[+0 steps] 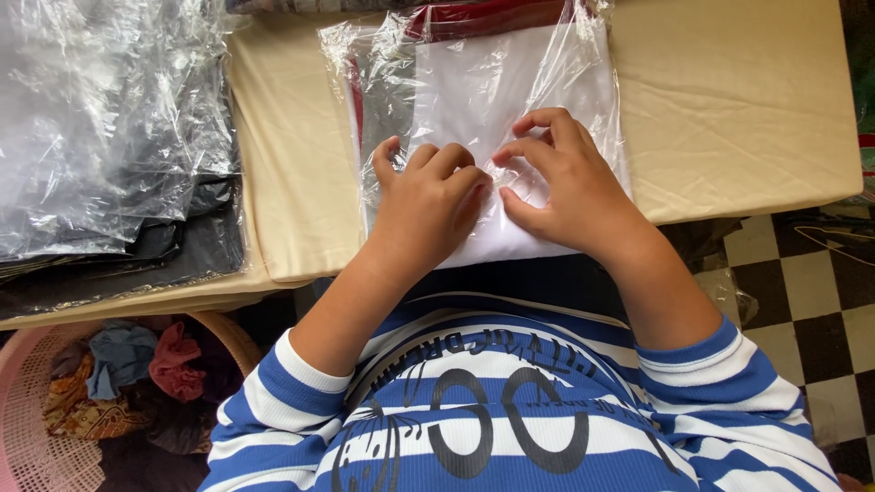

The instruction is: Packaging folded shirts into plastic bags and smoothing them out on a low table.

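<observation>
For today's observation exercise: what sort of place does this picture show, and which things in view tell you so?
Probably a small garment packing spot, perhaps at home. Both hands, left hand and right hand, press a bagged white garment; bagged dark garments are stacked nearby; a pink basket holds cloth scraps.

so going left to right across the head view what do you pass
Pink woven basket of cloth scraps → stack of clear plastic-bagged dark garments → left hand → right hand → bare cream tabletop → black-and-white checkered floor.

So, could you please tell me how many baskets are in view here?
1: a pink basket of crumpled cloth sits on the floor at lower left, beside the table. Others may lie outside the frame.
</observation>
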